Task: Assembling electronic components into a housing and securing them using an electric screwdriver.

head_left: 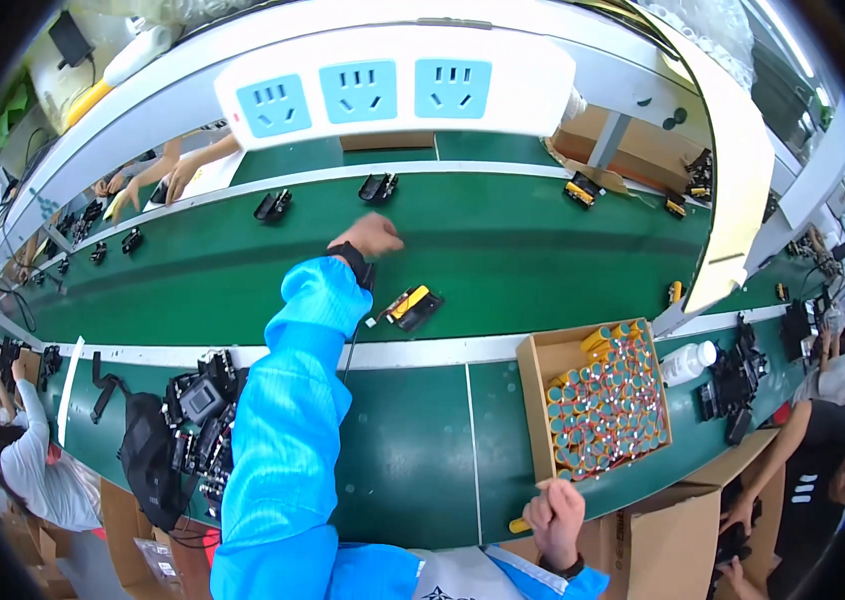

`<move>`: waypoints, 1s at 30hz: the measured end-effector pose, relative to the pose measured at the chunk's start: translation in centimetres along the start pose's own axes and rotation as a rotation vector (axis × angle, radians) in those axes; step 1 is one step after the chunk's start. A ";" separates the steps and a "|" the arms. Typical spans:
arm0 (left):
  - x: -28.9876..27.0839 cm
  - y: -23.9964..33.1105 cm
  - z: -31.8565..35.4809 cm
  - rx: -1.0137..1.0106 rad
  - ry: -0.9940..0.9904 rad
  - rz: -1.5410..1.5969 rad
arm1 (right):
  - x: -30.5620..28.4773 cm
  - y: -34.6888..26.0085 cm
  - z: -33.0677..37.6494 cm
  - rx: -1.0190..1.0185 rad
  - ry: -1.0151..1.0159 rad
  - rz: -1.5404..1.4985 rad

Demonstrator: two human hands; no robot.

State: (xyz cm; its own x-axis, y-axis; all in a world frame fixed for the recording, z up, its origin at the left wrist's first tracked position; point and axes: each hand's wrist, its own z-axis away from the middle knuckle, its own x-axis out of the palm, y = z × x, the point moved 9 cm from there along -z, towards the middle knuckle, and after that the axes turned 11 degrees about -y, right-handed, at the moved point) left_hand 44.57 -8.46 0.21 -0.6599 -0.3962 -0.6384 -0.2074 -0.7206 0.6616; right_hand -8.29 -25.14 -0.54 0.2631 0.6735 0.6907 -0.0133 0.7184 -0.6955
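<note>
Yellow battery (519, 525), pinched in the right hand (556, 512) by the table's (405, 450) near edge, needed gentle fingers; left hand (371, 236) was too blurry to tell.

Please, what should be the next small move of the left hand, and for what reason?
Probably the left hand should reach slightly farther and take the black holder just beyond it: that one shows no yellow cylinder, the right hand seems to hold a yellow cylinder, and the nearer holder already has one.
</note>
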 end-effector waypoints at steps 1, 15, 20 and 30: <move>-3.3 -2.2 -1.3 0.005 0.262 -0.156 | 0.0 -0.2 -0.1 -0.106 -0.005 0.233; -4.6 3.0 0.6 0.089 0.437 -0.811 | 0.2 3.3 -1.8 0.154 -0.126 0.387; -0.3 10.9 14.8 0.354 0.249 -0.907 | 1.9 3.8 -2.6 0.169 -0.244 0.429; 20.3 8.1 34.9 0.712 -0.025 -0.889 | 5.7 3.1 -5.3 0.067 -0.277 0.499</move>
State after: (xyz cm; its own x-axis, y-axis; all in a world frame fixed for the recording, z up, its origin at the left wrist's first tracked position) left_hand 4.30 -2.43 6.32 -0.0867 0.1105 -0.9901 -0.9665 -0.2503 0.0568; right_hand -1.73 -19.97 0.22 -0.0529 0.9477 0.3146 -0.1349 0.3054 -0.9426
